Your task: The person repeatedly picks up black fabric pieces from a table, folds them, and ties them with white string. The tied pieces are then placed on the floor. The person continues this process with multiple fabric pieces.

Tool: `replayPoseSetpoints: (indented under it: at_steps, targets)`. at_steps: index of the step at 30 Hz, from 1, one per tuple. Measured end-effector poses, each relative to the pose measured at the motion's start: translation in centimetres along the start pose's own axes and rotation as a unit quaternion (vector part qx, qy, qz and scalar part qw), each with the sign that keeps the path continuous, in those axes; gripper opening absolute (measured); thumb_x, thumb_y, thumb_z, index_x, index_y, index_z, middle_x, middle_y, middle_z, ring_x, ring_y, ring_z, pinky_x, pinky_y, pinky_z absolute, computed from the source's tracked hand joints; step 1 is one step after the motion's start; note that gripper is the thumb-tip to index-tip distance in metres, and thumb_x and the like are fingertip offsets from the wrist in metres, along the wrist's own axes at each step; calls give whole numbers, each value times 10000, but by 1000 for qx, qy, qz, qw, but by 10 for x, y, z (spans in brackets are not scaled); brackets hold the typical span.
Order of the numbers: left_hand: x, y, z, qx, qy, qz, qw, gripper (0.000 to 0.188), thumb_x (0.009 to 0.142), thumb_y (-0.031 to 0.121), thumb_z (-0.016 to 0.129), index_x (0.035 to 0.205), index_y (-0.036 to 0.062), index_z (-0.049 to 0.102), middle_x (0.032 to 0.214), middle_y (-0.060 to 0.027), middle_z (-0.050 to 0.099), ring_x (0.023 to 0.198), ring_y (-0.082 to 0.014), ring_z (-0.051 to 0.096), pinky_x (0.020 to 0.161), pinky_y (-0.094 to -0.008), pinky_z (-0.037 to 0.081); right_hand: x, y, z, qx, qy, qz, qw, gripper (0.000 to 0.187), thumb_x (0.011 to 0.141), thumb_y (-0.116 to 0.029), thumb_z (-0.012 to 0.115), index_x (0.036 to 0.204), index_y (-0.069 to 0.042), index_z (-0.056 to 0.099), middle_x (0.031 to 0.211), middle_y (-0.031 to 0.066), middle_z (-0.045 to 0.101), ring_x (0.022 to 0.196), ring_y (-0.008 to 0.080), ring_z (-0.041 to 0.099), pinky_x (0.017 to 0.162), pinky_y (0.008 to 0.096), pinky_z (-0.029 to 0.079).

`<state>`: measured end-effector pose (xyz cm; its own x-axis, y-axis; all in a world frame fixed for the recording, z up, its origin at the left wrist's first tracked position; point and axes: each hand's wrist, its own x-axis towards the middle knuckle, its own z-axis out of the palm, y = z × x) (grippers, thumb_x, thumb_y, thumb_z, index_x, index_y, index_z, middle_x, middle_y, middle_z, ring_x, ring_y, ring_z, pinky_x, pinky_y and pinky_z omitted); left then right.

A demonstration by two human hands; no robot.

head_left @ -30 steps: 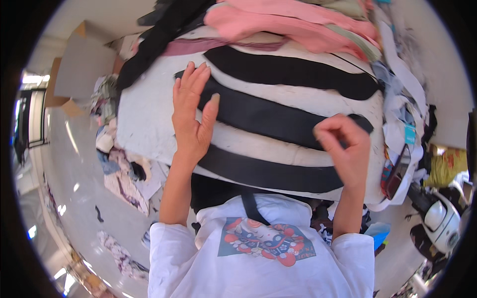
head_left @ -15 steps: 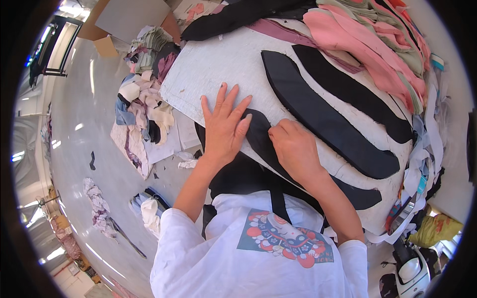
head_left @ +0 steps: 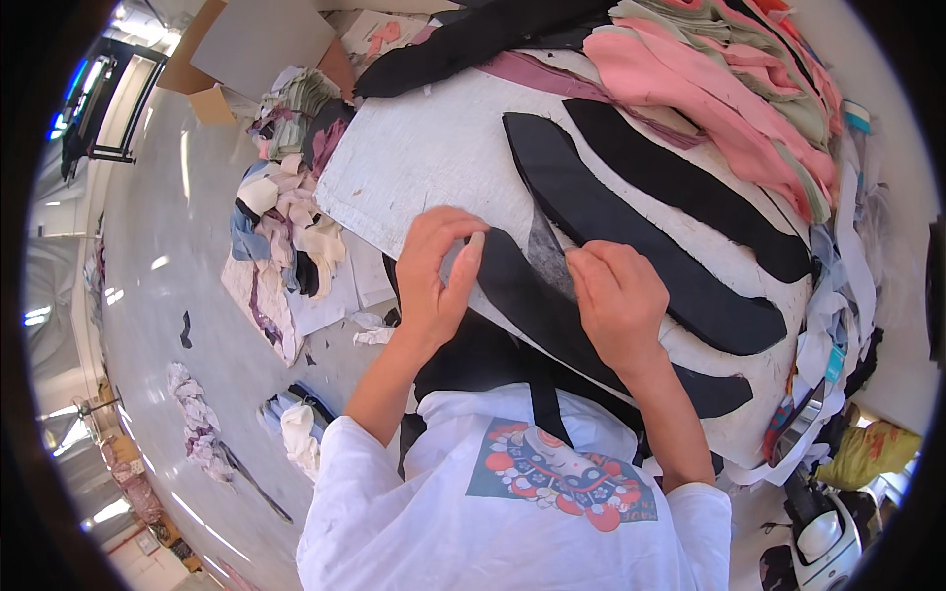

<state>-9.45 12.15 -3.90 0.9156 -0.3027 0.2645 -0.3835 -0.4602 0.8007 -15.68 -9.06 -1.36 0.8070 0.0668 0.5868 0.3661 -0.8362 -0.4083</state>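
Observation:
A curved black fabric strip (head_left: 517,295) lies along the near edge of the pale work table (head_left: 394,158). My left hand (head_left: 434,271) is closed at its left end, thumb and fingertips together on the tip. A thin, see-through dark layer (head_left: 544,251) stands raised along the strip's far side. Its edge is pinched between the thumb and fingers of my right hand (head_left: 621,295). Beyond lie a thick, smooth black curved piece (head_left: 631,231) and a narrower black strip (head_left: 690,187). The near strip's middle passes partly behind my right hand and forearm.
Pink and grey-green fabric pieces (head_left: 680,79) are piled at the far right. A long black piece (head_left: 463,49) crosses the far edge. Fabric scraps (head_left: 286,217) and a cardboard box (head_left: 212,59) are at left. White strips (head_left: 852,266) hang at the right edge.
My left hand has gone from spread flat to fingers drawn in at the strip's end. My right hand has moved right and lifted the thin dark layer away from the strip.

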Motion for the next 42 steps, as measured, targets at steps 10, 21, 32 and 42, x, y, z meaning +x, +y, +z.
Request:
replayPoseSetpoints:
  at_steps: [10, 21, 32, 42]
  targets:
    - [36, 48, 22, -393, -75, -162, 902, 164, 958, 105, 645, 1064, -20, 631, 940, -121, 728, 834, -151, 696, 713, -267, 560, -23, 22, -59, 471, -187, 388, 770, 690, 786, 5, 732, 1424, -52, 474, 997, 47, 641, 844, 71, 610, 763, 228, 490]
    - [87, 33, 13, -253, -159, -233, 925, 195, 916, 131, 710, 1006, -36, 662, 792, -100, 713, 607, -145, 672, 492, -233, 512, -88, 59, -180, 350, -139, 487, 788, 636, 718, 34, 732, 1325, 1, 547, 798, -8, 595, 713, 41, 540, 657, 167, 395]
    - [89, 15, -9, -256, -211, -290, 898, 159, 906, 124, 720, 911, -17, 647, 697, -47, 664, 526, -102, 621, 449, -204, 472, -85, 57, -167, 302, -306, 429, 794, 603, 704, -21, 802, 1269, -47, 591, 786, 26, 643, 672, 67, 559, 617, 217, 429]
    - [77, 21, -6, -6, -9, -131, 991, 253, 865, 154, 778, 1050, 5, 692, 657, -1, 624, 573, -47, 554, 505, -194, 412, 70, 106, -37, 104, -131, 137, 976, 127, 805, -124, 703, 842, -32, 622, 820, 130, 632, 767, 342, 642, 679, 432, 492]
